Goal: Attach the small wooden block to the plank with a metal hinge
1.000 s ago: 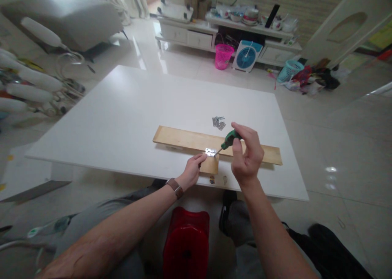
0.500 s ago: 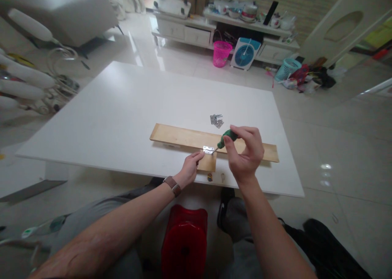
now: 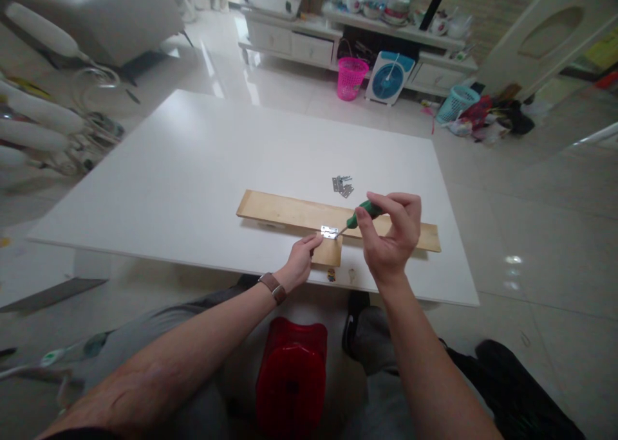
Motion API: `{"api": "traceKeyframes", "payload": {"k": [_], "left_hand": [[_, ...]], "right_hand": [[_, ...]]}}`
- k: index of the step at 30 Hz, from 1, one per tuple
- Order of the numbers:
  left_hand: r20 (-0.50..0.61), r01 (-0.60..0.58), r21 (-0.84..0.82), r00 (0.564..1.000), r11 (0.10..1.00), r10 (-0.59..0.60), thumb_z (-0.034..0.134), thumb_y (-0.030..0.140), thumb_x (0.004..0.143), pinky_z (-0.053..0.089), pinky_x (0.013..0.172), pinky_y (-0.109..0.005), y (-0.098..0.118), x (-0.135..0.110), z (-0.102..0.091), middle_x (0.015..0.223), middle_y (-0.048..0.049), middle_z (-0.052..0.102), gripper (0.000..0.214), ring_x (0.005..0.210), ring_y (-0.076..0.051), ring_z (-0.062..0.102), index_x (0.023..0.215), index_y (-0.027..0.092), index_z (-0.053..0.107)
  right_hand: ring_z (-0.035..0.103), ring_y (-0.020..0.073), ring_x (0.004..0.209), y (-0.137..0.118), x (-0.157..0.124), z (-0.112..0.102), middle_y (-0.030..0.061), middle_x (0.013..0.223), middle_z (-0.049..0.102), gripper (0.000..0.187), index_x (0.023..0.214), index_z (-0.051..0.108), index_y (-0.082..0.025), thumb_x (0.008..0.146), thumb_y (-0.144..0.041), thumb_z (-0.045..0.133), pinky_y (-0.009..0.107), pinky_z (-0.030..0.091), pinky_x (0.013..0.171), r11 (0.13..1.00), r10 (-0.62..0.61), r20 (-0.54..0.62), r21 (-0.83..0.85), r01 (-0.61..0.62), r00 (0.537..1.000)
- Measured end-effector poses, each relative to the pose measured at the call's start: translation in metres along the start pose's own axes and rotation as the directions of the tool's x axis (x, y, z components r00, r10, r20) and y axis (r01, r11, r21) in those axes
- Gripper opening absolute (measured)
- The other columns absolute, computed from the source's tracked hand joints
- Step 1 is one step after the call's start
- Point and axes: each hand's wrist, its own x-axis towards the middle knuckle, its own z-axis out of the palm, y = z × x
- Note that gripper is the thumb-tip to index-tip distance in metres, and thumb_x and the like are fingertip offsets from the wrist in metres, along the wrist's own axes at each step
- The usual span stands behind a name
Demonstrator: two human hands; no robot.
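Observation:
My right hand [image 3: 393, 237] is closed around the green handle of a screwdriver [image 3: 363, 213], its shaft slanting down to the left. The tip meets the lower right part of a silver hinge [image 3: 329, 232]. That hinge lies across the joint between a long wooden board [image 3: 284, 211] and a small wooden block [image 3: 328, 253]. Thumb and fingers of my left hand [image 3: 302, 258] pinch the left side of the small block, just beside the hinge. Whether a screw sits under the tip is too small to tell.
Loose hinges and screws [image 3: 342, 186] lie beyond the long board on the white table [image 3: 217, 157]. Near its front edge are a small yellow-and-dark item [image 3: 331, 275] and a small key-like piece [image 3: 352, 275]. A red stool [image 3: 291, 375] stands below the edge.
My right hand and the screwdriver handle have shifted slightly right, so the screwdriver leans more. The left hand keeps its hold on the block. The whole view has moved a little.

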Motion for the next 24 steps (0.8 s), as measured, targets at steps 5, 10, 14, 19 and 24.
{"api": "traceKeyframes", "payload": {"k": [5, 10, 14, 19, 24], "left_hand": [[-0.004, 0.005, -0.001, 1.000, 1.000, -0.005, 0.100, 0.038, 0.062, 0.053, 0.086, -0.033, 0.0007, -0.0003, 0.0000, 0.096, -0.0087, 0.080, 0.038, 0.091, -0.022, 0.070, 0.088, 0.016, 0.082], [0.006, -0.003, 0.000, 1.000, 1.000, 0.003, 0.100, 0.039, 0.062, 0.053, 0.086, -0.033, 0.0007, -0.0007, 0.0005, 0.095, -0.0076, 0.080, 0.039, 0.091, -0.022, 0.069, 0.088, 0.016, 0.082], [-0.004, -0.001, 0.010, 1.000, 1.000, 0.001, 0.100, 0.038, 0.063, 0.053, 0.087, -0.034, 0.0007, -0.0005, 0.0001, 0.094, -0.0083, 0.079, 0.038, 0.091, -0.023, 0.069, 0.087, 0.015, 0.081], [0.009, 0.005, -0.006, 1.000, 1.000, -0.005, 0.099, 0.038, 0.063, 0.054, 0.086, -0.033, 0.0017, -0.0006, 0.0009, 0.097, -0.0088, 0.080, 0.039, 0.090, -0.022, 0.069, 0.090, 0.015, 0.082], [0.001, -0.002, 0.000, 1.000, 1.000, 0.002, 0.100, 0.039, 0.062, 0.053, 0.086, -0.033, 0.0007, 0.0006, 0.0005, 0.095, -0.0092, 0.080, 0.040, 0.090, -0.022, 0.069, 0.088, 0.015, 0.082]], "right_hand": [[0.073, 0.0219, 0.106, -0.0010, 0.0000, -0.0010, 0.0070, 0.112, 0.074, 0.034, 0.130, 0.072, -0.029, 0.101, -0.019, 0.056, 0.042, 0.062, 0.085, 0.999, -0.018, 0.088, 0.038, 0.015, 0.996], [0.068, 0.0180, 0.088, -0.0010, -0.0002, -0.0001, 0.0021, 0.098, 0.067, 0.022, 0.115, 0.077, -0.030, 0.093, -0.027, 0.078, 0.036, 0.058, 0.071, 1.000, -0.015, -0.011, -0.021, 0.015, 1.000], [0.073, 0.0224, 0.109, -0.0013, 0.0000, 0.0000, 0.0070, 0.116, 0.075, 0.033, 0.131, 0.072, -0.030, 0.101, -0.021, 0.060, 0.041, 0.062, 0.082, 0.999, -0.020, 0.067, 0.051, 0.017, 0.998], [0.071, 0.0182, 0.093, -0.0019, 0.0009, 0.0014, 0.0031, 0.103, 0.072, 0.026, 0.119, 0.076, -0.030, 0.096, -0.020, 0.072, 0.035, 0.059, 0.074, 0.999, -0.023, 0.017, 0.049, 0.022, 1.000], [0.072, 0.0219, 0.105, -0.0005, 0.0002, 0.0010, 0.0065, 0.111, 0.073, 0.025, 0.122, 0.075, -0.029, 0.100, -0.025, 0.064, 0.040, 0.061, 0.080, 0.999, 0.005, 0.040, 0.051, -0.007, 0.999]]}}
